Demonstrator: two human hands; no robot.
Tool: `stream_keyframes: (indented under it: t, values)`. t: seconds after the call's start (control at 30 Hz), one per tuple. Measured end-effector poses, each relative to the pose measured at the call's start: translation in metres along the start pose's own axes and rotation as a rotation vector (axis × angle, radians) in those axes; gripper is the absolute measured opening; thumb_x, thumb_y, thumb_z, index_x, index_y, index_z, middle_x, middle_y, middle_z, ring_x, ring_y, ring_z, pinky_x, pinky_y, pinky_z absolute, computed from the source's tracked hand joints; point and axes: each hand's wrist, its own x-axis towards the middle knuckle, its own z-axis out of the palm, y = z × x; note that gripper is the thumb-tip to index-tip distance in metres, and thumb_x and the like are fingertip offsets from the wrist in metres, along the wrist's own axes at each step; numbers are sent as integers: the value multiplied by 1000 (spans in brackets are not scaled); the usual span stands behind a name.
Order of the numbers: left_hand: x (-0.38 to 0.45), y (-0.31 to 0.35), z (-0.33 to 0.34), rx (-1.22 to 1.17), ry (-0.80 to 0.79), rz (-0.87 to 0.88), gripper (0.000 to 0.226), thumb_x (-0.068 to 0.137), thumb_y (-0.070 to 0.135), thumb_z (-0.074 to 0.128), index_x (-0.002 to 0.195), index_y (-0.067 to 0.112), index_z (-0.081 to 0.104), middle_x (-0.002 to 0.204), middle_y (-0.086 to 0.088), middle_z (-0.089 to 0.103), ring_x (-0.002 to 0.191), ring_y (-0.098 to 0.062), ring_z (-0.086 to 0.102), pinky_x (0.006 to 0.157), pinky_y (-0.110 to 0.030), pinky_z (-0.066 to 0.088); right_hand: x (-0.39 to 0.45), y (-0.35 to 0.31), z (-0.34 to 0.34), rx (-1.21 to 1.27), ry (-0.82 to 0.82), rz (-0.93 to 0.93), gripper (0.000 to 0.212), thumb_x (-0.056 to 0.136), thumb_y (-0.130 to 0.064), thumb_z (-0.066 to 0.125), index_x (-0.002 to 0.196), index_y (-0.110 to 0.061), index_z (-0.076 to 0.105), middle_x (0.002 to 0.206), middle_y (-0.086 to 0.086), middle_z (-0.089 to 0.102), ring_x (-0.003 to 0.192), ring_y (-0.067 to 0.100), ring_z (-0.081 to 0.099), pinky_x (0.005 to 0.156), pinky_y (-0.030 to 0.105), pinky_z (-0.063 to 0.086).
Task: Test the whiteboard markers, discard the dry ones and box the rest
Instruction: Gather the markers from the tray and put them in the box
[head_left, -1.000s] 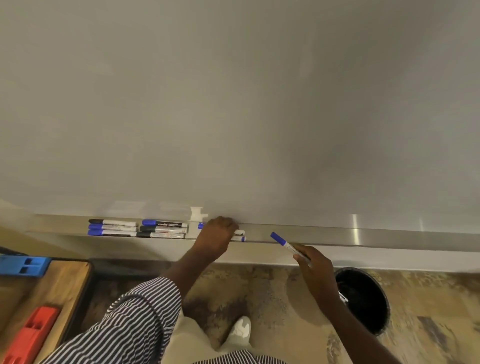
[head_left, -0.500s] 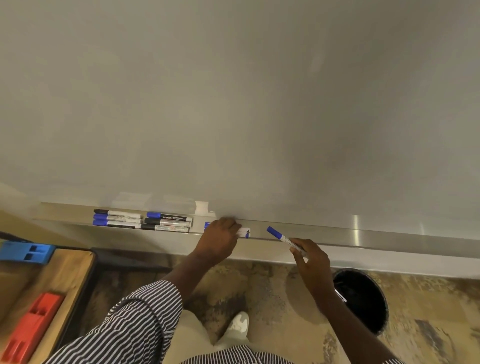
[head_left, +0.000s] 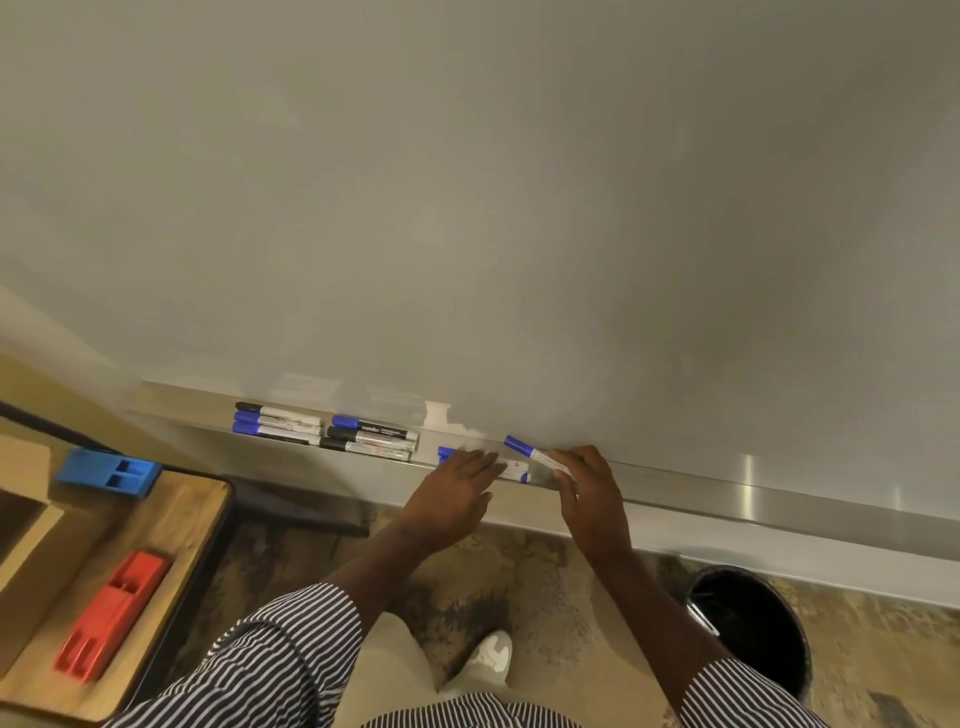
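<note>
Blue-capped marker (head_left: 535, 456) — white barrel; pinched in right hand (head_left: 589, 493).

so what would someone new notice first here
Most likely the two hands at the whiteboard tray: the right hand holds a blue-capped marker against the whiteboard, and the left hand lies over the markers in the tray. Next, the cluster of blue and black markers further left, and the black bin on the floor at lower right.
</note>
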Motion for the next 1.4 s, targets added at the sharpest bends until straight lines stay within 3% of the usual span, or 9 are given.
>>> stream_keyframes:
  t: [0.17, 0.3, 0.43, 0.53, 0.63, 0.77, 1.0, 1.1, 1.4]
  values:
    - [-16, -6, -5, -88, 15, -41, 47, 99, 25, 57, 145, 18, 54, 149, -3, 54, 140, -22, 48, 118, -41, 37, 11, -12, 21, 11, -22, -44, 28, 100, -14, 54, 125, -9, 66, 116, 8, 63, 108, 23, 60, 91, 32, 55]
    - [-29, -14, -13, -105, 85, -69, 43, 95, 21, 63, 138, 17, 60, 142, -3, 60, 134, -20, 54, 117, -37, 38, 17, -20, 35, -57, -24, -131, 25, 96, -13, 55, 116, -11, 69, 105, 6, 63, 97, 23, 60, 81, 34, 57]
    - [-43, -23, -17, -67, 95, -142, 43, 98, 26, 55, 140, 19, 57, 145, -2, 57, 139, -20, 50, 120, -37, 30, 20, -30, 44, -46, -43, -165, 26, 93, -21, 60, 114, -8, 70, 106, 12, 65, 101, 22, 63, 75, 32, 62]
    - [-49, -28, -18, -25, 77, -171, 46, 100, 32, 47, 143, 18, 55, 148, -3, 55, 141, -21, 47, 120, -41, 33, 24, -34, 52, -41, -68, -161, 28, 90, -9, 73, 118, -6, 69, 111, 14, 63, 105, 24, 63, 78, 36, 63]
    - [-50, -31, -17, 12, 66, -179, 47, 100, 32, 49, 144, 16, 53, 150, -6, 53, 141, -25, 47, 121, -42, 26, 27, -32, 58, -96, -99, -147, 38, 84, -13, 82, 119, -10, 69, 112, 10, 65, 103, 22, 63, 79, 35, 62]
    - [-50, -29, -14, 31, 49, -172, 49, 98, 31, 57, 145, 16, 52, 150, -6, 53, 142, -25, 46, 121, -43, 22, 27, -30, 59, -180, -83, -223, 31, 85, -13, 76, 116, -11, 72, 108, 10, 69, 97, 26, 66, 79, 35, 58]
    - [-46, -28, -14, 35, 53, -165, 49, 97, 29, 62, 144, 16, 53, 148, -5, 55, 140, -24, 49, 121, -44, 22, 26, -24, 65, -234, -115, -254, 43, 80, -11, 83, 121, -17, 71, 119, 2, 71, 108, 24, 65, 91, 37, 53]
    - [-44, -28, -17, 37, 58, -180, 49, 97, 29, 62, 143, 16, 54, 146, -5, 56, 139, -25, 50, 120, -43, 24, 25, -24, 61, -266, -48, -322, 37, 80, -5, 74, 116, -16, 74, 117, 1, 73, 106, 25, 67, 92, 38, 54]
    - [-44, -24, -18, 22, 53, -214, 49, 96, 30, 63, 143, 18, 53, 146, -5, 57, 138, -26, 51, 117, -44, 31, 19, -17, 61, -245, -13, -364, 33, 89, -16, 52, 111, -16, 77, 116, 1, 75, 105, 24, 70, 95, 41, 55]
